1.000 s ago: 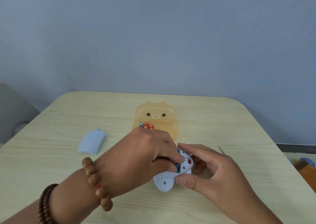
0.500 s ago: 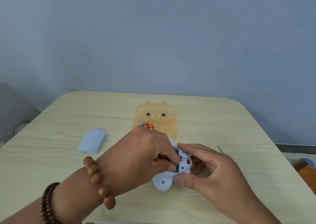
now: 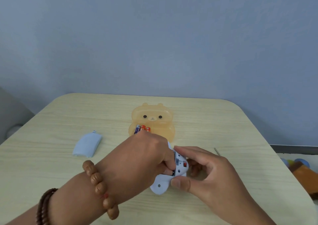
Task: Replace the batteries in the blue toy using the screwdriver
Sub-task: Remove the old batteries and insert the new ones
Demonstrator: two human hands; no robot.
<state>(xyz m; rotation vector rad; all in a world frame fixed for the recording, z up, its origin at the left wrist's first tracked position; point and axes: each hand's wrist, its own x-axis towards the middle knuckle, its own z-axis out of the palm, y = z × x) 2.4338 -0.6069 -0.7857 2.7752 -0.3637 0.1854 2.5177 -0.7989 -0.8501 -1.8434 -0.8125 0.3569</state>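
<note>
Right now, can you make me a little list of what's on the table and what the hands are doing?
toy: blue toy, battery bay open, held by both hands
left hand: fingers in the bay
right hand: grips the toy's right side
cover: blue cover lying off to the left
batteries: three in the orange bear tray
screwdriver: only its tip shows, right of the hands

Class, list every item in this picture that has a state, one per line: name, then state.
blue toy: compartment open, held by both hands
battery cover: off, lying on table
bear-shaped case: batteries on it
screwdriver: lying unused
left hand: fingers in compartment
right hand: gripping toy
</note>
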